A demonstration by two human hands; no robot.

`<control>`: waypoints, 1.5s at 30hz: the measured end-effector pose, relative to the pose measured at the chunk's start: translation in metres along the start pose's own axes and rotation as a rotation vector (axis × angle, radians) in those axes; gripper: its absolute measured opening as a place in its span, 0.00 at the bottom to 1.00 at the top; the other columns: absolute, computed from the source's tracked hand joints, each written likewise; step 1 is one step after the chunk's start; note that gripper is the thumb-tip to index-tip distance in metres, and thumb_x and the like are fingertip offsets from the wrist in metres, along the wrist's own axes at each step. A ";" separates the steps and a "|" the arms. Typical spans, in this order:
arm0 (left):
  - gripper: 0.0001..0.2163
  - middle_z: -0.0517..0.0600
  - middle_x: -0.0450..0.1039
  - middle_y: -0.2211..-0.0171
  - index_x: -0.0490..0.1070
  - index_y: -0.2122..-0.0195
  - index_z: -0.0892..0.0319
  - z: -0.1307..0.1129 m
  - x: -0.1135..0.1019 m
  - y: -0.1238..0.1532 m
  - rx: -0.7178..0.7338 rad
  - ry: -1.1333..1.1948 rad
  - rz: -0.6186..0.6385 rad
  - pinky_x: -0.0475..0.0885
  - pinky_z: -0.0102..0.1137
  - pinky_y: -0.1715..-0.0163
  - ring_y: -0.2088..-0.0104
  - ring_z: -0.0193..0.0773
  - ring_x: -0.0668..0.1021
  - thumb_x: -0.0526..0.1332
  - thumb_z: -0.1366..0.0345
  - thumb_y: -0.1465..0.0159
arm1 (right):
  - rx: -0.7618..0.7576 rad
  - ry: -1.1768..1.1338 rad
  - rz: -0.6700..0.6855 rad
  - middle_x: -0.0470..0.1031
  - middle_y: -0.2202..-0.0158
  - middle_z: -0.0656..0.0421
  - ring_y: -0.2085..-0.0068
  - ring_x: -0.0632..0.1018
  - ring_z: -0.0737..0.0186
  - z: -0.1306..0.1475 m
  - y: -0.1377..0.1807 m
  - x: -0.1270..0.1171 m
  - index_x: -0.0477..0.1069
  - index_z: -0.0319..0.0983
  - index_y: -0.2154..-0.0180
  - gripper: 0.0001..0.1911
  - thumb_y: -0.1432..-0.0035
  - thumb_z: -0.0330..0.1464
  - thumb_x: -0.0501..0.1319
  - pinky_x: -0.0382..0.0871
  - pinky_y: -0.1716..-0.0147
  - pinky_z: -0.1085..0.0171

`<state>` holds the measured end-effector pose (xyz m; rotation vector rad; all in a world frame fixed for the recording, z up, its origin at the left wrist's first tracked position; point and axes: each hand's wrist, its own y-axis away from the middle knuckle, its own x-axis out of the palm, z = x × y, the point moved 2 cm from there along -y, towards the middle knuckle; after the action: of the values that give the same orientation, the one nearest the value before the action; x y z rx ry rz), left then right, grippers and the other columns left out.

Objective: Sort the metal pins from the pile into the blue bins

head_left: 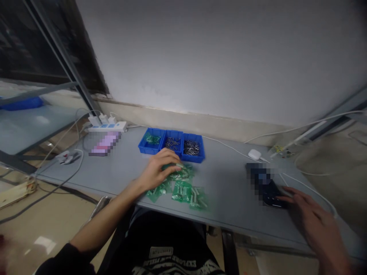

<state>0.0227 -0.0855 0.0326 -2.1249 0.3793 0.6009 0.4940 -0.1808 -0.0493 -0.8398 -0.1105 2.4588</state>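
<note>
head view, seated person at a grey table [229, 179]. the left hand [159, 170] lies on a loose heap of green pieces [185, 191], small flat translucent bits with pale markings, scattered near the front edge of the table just in front of the bins. its fingers are curled down over the upper pieces of the heap; whether they pinch one cannot be told through the motion blur. the right hand [311, 219] is spread, palm down, at the right front of the table, its fingertips at the near end of a dark flat device [266, 189], partly masked, possibly a phone.

three blue bins stand in a row, touching, behind the heap: the left bin [143, 147] holds more green pieces, the middle bin [172, 134] short metal pins, the right bin [200, 154] a denser pile of dark metal parts.

other things: a white power strip [107, 126] with plugs at the back left, a masked pink object [104, 144] just before it, a small white case [254, 154] behind the dark device, and a white cable [226, 147] running along the back of the table. nothing lies between either hand and what it touches.
</note>
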 end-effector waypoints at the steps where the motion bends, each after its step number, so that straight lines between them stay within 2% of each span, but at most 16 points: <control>1: 0.04 0.50 0.79 0.60 0.77 0.58 0.56 0.001 0.001 0.001 -0.030 0.017 0.017 0.74 0.39 0.54 0.57 0.40 0.79 0.64 0.63 0.29 | -0.002 -0.017 0.002 0.78 0.44 0.58 0.40 0.75 0.42 -0.002 0.000 -0.001 0.84 0.45 0.67 0.25 0.42 0.57 0.59 0.61 0.32 0.50; 4: 0.06 0.49 0.79 0.64 0.73 0.55 0.56 0.004 0.004 0.005 -0.146 0.069 0.013 0.75 0.33 0.62 0.63 0.38 0.81 0.65 0.62 0.29 | -0.068 -0.014 0.068 0.78 0.44 0.58 0.38 0.73 0.42 -0.009 0.000 -0.002 0.82 0.47 0.58 0.23 0.45 0.54 0.64 0.60 0.32 0.47; 6: 0.09 0.49 0.79 0.65 0.71 0.52 0.57 0.004 0.005 0.007 -0.170 0.102 -0.038 0.75 0.31 0.66 0.65 0.37 0.81 0.66 0.61 0.30 | -0.136 -0.013 0.145 0.76 0.41 0.58 0.38 0.73 0.43 -0.013 -0.001 -0.002 0.79 0.48 0.51 0.25 0.47 0.52 0.67 0.61 0.32 0.46; 9: 0.06 0.50 0.80 0.63 0.73 0.53 0.57 0.002 0.004 0.005 -0.128 0.089 -0.055 0.76 0.32 0.62 0.64 0.36 0.81 0.63 0.63 0.28 | -0.206 0.015 0.214 0.73 0.39 0.57 0.39 0.74 0.44 -0.019 -0.005 0.002 0.74 0.47 0.45 0.31 0.50 0.50 0.68 0.63 0.33 0.46; 13: 0.09 0.51 0.81 0.58 0.77 0.54 0.55 -0.003 0.001 0.000 -0.082 0.048 0.012 0.76 0.36 0.52 0.56 0.37 0.81 0.57 0.67 0.25 | -0.084 0.157 0.025 0.76 0.46 0.50 0.45 0.78 0.39 -0.028 -0.013 0.005 0.74 0.42 0.48 0.34 0.50 0.57 0.61 0.69 0.39 0.42; 16: 0.10 0.53 0.81 0.52 0.76 0.46 0.54 -0.004 -0.001 -0.002 -0.077 0.045 -0.035 0.76 0.39 0.50 0.52 0.40 0.80 0.61 0.66 0.27 | -0.034 0.174 -0.067 0.77 0.46 0.49 0.43 0.77 0.39 -0.029 -0.012 0.005 0.75 0.41 0.50 0.34 0.46 0.59 0.57 0.67 0.39 0.42; 19: 0.15 0.54 0.81 0.52 0.76 0.45 0.53 -0.004 -0.002 -0.002 -0.045 0.016 -0.088 0.77 0.41 0.52 0.51 0.43 0.79 0.68 0.64 0.33 | -0.101 0.125 -0.023 0.78 0.48 0.53 0.42 0.76 0.42 -0.023 -0.009 0.004 0.78 0.44 0.55 0.29 0.44 0.57 0.57 0.64 0.35 0.45; 24: 0.04 0.49 0.82 0.63 0.81 0.57 0.53 -0.004 -0.003 -0.001 -0.020 0.020 -0.124 0.75 0.40 0.54 0.56 0.41 0.78 0.67 0.65 0.32 | -0.118 0.081 -0.003 0.79 0.48 0.55 0.42 0.76 0.43 -0.017 -0.007 0.005 0.80 0.45 0.61 0.24 0.45 0.56 0.60 0.63 0.34 0.45; 27: 0.02 0.47 0.81 0.66 0.81 0.59 0.52 -0.004 -0.004 -0.001 0.005 0.001 -0.110 0.73 0.38 0.58 0.63 0.39 0.75 0.68 0.64 0.33 | -0.134 0.102 0.021 0.78 0.46 0.55 0.42 0.76 0.43 -0.016 -0.007 0.007 0.80 0.45 0.61 0.24 0.44 0.56 0.59 0.64 0.34 0.45; 29: 0.02 0.46 0.79 0.67 0.81 0.59 0.51 -0.003 -0.004 0.000 0.017 -0.035 -0.118 0.70 0.38 0.60 0.64 0.38 0.73 0.69 0.63 0.33 | -0.158 0.114 0.047 0.77 0.45 0.55 0.41 0.76 0.43 -0.017 -0.007 0.008 0.81 0.45 0.61 0.25 0.44 0.56 0.59 0.64 0.34 0.46; 32: 0.03 0.47 0.71 0.66 0.82 0.60 0.50 -0.002 -0.004 0.002 -0.001 -0.085 -0.147 0.69 0.36 0.61 0.62 0.39 0.71 0.69 0.62 0.34 | -0.175 0.129 0.060 0.76 0.44 0.55 0.41 0.76 0.43 -0.017 -0.007 0.007 0.82 0.45 0.63 0.24 0.46 0.56 0.60 0.63 0.34 0.46; 36: 0.03 0.50 0.66 0.59 0.82 0.59 0.51 0.000 -0.004 0.002 -0.035 -0.074 -0.166 0.72 0.37 0.57 0.55 0.40 0.72 0.69 0.63 0.34 | -0.161 0.122 0.036 0.77 0.45 0.55 0.41 0.76 0.43 -0.015 -0.006 0.006 0.81 0.45 0.63 0.24 0.46 0.56 0.60 0.64 0.35 0.46; 39: 0.02 0.53 0.68 0.50 0.81 0.60 0.53 0.000 -0.005 0.001 -0.026 -0.029 -0.190 0.74 0.40 0.52 0.47 0.44 0.73 0.68 0.64 0.33 | -0.130 0.124 0.008 0.78 0.46 0.54 0.42 0.76 0.43 -0.014 -0.007 0.006 0.81 0.44 0.61 0.26 0.45 0.57 0.58 0.65 0.36 0.45; 41: 0.02 0.54 0.72 0.48 0.80 0.60 0.55 -0.001 -0.006 0.000 -0.011 -0.003 -0.181 0.75 0.41 0.49 0.45 0.44 0.74 0.67 0.65 0.32 | -0.117 0.135 -0.001 0.78 0.47 0.53 0.43 0.77 0.43 -0.015 -0.007 0.007 0.81 0.44 0.61 0.27 0.45 0.57 0.57 0.66 0.36 0.45; 43: 0.03 0.53 0.77 0.54 0.79 0.60 0.57 -0.001 -0.005 0.000 -0.028 0.024 -0.144 0.75 0.39 0.50 0.50 0.41 0.78 0.66 0.65 0.31 | -0.122 0.156 -0.002 0.78 0.47 0.53 0.43 0.77 0.42 -0.016 -0.008 0.007 0.80 0.44 0.63 0.27 0.46 0.58 0.57 0.66 0.36 0.45; 45: 0.03 0.50 0.80 0.61 0.77 0.59 0.57 0.000 -0.002 0.001 -0.093 0.055 -0.118 0.77 0.34 0.57 0.60 0.37 0.81 0.65 0.65 0.30 | -0.136 0.169 0.006 0.78 0.48 0.53 0.43 0.77 0.43 -0.017 -0.009 0.008 0.80 0.44 0.63 0.27 0.45 0.57 0.56 0.65 0.36 0.46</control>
<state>0.0203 -0.0862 0.0336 -2.2385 0.2587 0.5018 0.5027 -0.1706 -0.0647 -1.1034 -0.2155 2.3957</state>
